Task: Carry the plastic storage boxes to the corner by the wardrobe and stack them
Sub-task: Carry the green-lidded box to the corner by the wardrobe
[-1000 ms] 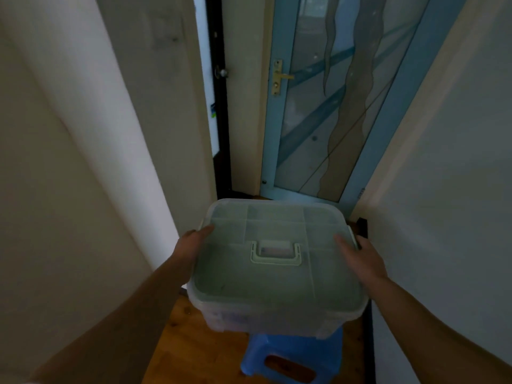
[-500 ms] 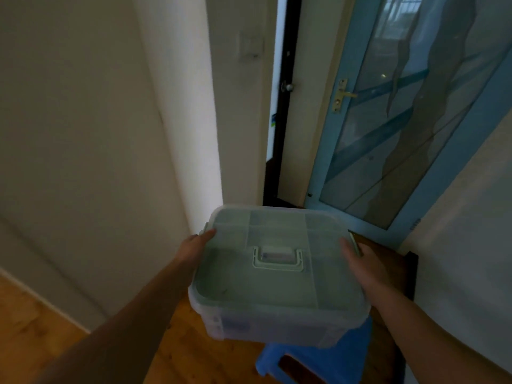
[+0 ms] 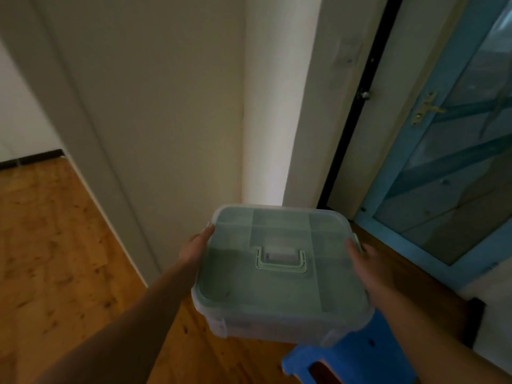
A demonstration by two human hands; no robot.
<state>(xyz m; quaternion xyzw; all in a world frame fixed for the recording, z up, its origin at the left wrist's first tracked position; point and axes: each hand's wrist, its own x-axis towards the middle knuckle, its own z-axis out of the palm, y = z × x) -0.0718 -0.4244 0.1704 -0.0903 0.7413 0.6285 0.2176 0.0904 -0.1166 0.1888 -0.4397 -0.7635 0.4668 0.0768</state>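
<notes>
Cream wall panels (image 3: 166,106) fill the upper left and centre of the frame. Can't tell if any of that is the wardrobe. Wood floor (image 3: 55,245) covers the lower left and runs under the box. Blue-framed glass door (image 3: 457,176) takes the right edge.

Plastic storage box (image 3: 277,286): centre-low in frame, off the ground, held level out in front of the body, above a blue plastic stool (image 3: 360,358) at bottom right. Contact with the stool: can't tell, looks clear. Translucent tub, pale green lid closed, contents unreadable. No second box or stacking spot in view, so I read this as mid-carry, stacking not yet done.

Left hand (image 3: 195,248) grasps the box's left side, right hand (image 3: 374,267) grasps its right side. Thumbs lie over the lid rim; fingers are hidden behind the walls.

Handling, my read:
- Stiff shell, smooth, a bit slippery; thin walls may flex if squeezed.
- Weight unknown; probably modest, since it's held at arm's reach.
- A two-sided hold under the rim is right for carrying and for setting down flat.
- Fold-flat lid handle (image 3: 281,259) is the one-hand option, but it loads the side latch (image 3: 220,325). If that pops, the tub drops.

Brass door lever (image 3: 426,109), upper right: not relevant.
</notes>
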